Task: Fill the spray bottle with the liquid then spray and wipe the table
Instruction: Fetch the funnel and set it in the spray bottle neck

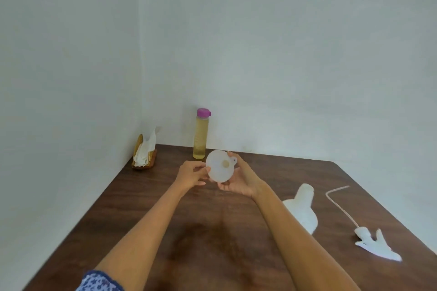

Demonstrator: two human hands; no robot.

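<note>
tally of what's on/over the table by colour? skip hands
White or translucent: 4 – funnel, spray bottle lying on its side, spray head with tube, tissues
Yellowish with purple cap: 1 – liquid bottle
Tan or brown: 1 – tissue holder
Total: 6

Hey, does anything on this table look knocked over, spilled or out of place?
The spray bottle lies on its side with no top. Its spray head lies apart to the right, tube trailing. No spill shows. Both hands hold the funnel.
</note>
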